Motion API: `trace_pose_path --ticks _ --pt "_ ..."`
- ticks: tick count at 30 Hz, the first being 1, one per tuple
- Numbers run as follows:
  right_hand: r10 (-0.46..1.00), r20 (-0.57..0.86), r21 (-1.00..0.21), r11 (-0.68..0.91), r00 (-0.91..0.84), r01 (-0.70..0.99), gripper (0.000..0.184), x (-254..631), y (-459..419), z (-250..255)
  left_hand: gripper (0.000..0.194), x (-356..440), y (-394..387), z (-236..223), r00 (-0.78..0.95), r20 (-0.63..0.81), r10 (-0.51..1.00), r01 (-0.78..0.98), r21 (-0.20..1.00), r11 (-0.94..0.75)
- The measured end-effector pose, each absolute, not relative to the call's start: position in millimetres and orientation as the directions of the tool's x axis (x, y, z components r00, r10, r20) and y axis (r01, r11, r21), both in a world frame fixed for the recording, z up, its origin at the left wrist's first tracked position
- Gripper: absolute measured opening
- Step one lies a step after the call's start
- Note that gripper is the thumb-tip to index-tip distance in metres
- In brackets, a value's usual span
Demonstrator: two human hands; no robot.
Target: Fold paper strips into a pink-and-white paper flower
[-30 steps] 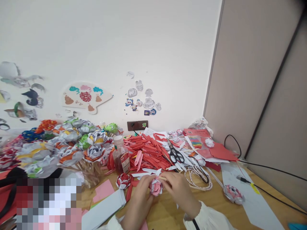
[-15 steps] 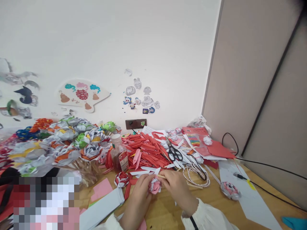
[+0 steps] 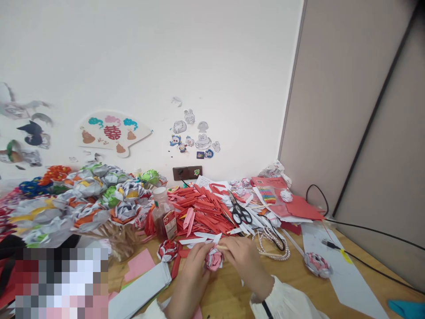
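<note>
A small pink paper rose (image 3: 214,259) sits between both my hands above the wooden table (image 3: 299,283). My left hand (image 3: 192,270) curls round its left side, fingers closed on it. My right hand (image 3: 244,261) pinches its right side, with a thin wooden stick (image 3: 223,247) showing at the fingertips. A red and white paper rose (image 3: 168,250) lies just left of my hands. A pile of red and white folded paper strips (image 3: 202,212) lies behind them.
Black scissors (image 3: 239,212) rest on the strips, beside a pearl string (image 3: 274,243). A small bottle (image 3: 164,217) stands by a heap of paper flowers (image 3: 83,199). Another paper rose (image 3: 318,263) lies right, near black cables (image 3: 365,261). White paper stack (image 3: 142,288) lies front left.
My hands and the pink rose stay almost in place; the view has shifted slightly. The fingers keep working round the rose.
</note>
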State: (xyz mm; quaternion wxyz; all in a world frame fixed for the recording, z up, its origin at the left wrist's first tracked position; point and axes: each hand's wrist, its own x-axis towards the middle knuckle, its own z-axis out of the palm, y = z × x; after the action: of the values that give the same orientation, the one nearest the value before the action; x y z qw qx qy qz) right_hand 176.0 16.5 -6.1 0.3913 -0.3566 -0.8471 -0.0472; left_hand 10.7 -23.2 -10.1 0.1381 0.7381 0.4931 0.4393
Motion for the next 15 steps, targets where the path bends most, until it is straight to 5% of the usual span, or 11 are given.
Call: trace_pose_path --ticks 9,15 --pt "0.607 0.660 -0.323 0.761 -0.442 0.563 0.024 173 14 5 0.050 10 -22 -11 0.128 0.480 0.868 0.611 0.651 -0.450" --pt "0.703 0.701 -0.669 0.707 -0.123 0.227 0.030 230 -23 40 0.051 5 -20 -21 0.111 0.492 0.863 0.616 0.648 -0.448"
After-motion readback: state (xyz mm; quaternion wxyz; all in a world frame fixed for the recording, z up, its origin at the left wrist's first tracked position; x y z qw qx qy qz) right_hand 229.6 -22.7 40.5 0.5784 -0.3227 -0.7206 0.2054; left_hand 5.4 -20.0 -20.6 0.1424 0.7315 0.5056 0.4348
